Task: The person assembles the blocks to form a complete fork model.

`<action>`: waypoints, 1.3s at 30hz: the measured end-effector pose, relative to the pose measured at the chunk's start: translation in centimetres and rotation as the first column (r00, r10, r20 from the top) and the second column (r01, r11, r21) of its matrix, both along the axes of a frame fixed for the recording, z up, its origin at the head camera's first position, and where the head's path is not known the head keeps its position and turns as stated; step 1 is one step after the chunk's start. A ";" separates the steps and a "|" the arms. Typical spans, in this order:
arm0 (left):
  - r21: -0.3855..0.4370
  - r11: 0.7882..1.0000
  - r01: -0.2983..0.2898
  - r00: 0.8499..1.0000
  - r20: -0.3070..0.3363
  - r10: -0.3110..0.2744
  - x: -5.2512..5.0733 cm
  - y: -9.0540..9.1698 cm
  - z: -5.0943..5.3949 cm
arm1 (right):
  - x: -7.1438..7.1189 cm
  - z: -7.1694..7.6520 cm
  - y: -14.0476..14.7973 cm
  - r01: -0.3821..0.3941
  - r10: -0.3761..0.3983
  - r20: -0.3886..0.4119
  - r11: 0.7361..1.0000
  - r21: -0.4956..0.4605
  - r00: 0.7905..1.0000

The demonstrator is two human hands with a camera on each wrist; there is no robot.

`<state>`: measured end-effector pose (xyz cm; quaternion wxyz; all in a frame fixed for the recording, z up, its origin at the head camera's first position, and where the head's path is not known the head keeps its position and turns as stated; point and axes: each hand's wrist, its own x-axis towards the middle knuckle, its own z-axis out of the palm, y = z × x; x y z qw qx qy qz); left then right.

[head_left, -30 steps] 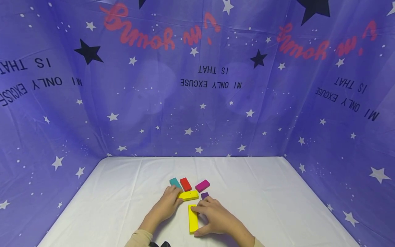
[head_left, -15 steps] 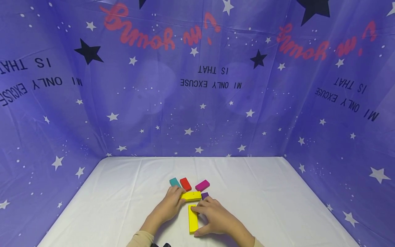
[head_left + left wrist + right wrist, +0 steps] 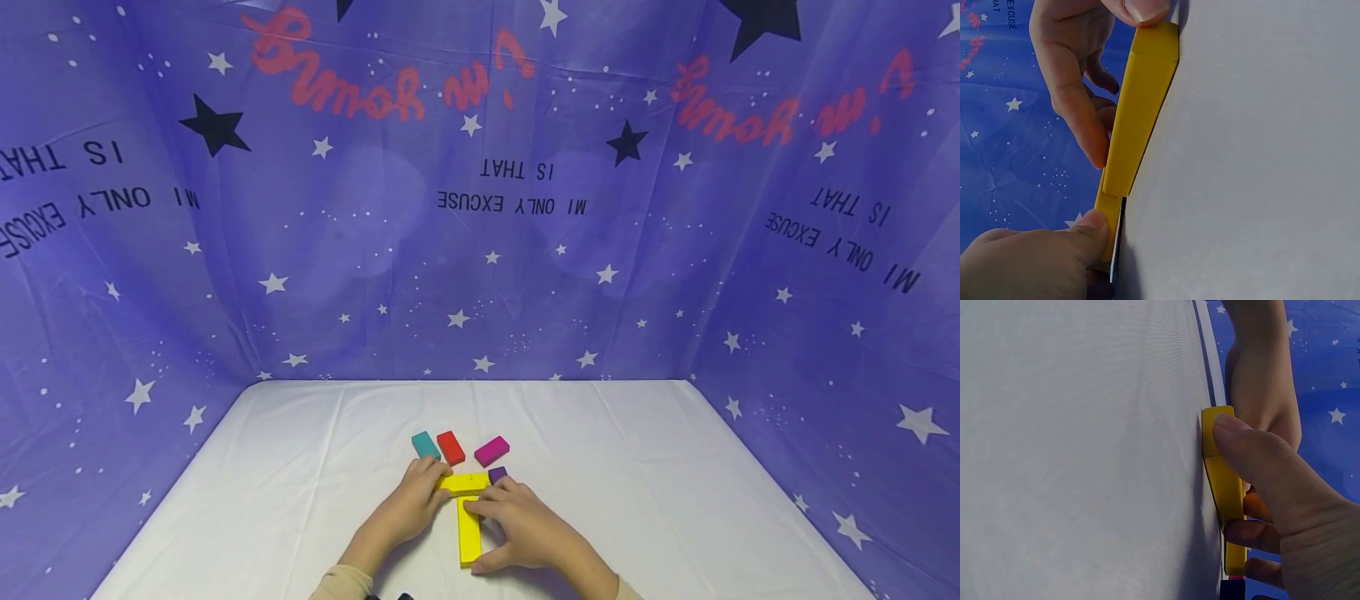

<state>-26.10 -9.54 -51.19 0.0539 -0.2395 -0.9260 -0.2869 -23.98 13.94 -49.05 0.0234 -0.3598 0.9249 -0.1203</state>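
Note:
Two yellow blocks lie on the white cloth in a T. My left hand point(image 3: 408, 504) pinches the left end of the crosswise yellow block point(image 3: 467, 483), thumb on its near side. My right hand point(image 3: 528, 529) holds the lengthwise yellow block point(image 3: 468, 542); its thumb is at the near end and its fingers are by the far end. In the left wrist view the lengthwise yellow block point(image 3: 1141, 112) partly covers the crosswise one point(image 3: 1107, 209). From the right wrist, the right thumb point(image 3: 1235, 434) presses the near end. A purple block point(image 3: 498, 475) sits beside the right fingertips, partly hidden.
Behind the yellow blocks lie a teal block point(image 3: 425, 444), a red block point(image 3: 451, 448) and a magenta block point(image 3: 492, 451). The white tabletop point(image 3: 315, 450) is bordered by a purple star-printed curtain point(image 3: 480, 283) at the back and sides.
My left hand has slid the crosswise yellow block to the right, then toward me, against or very near the lengthwise one's far end. The right hand and its block stay in place.

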 end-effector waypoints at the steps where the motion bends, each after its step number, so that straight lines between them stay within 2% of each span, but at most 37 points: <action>1: 0.002 1.000 0.000 1.000 0.002 -0.001 0.0 0.0 0.0 | 0.0 0.0 0.0 0.001 -0.001 0.002 1.000 0.001 1.000; 14: 0.006 1.000 0.031 1.000 0.002 -0.031 0.2 -0.2 0.0 | 0.1 0.2 -0.1 -0.001 0.001 -0.006 1.000 0.002 1.000; 24: 0.004 0.999 0.051 0.998 -0.034 -0.051 0.4 -0.4 0.0 | 0.2 0.3 -0.1 0.003 -0.003 0.007 1.000 0.006 1.000; 39: -0.055 0.997 0.047 0.999 -0.003 -0.047 0.1 -0.3 1.0 | 0.1 0.2 -0.1 -0.002 0.002 -0.005 1.000 0.002 1.000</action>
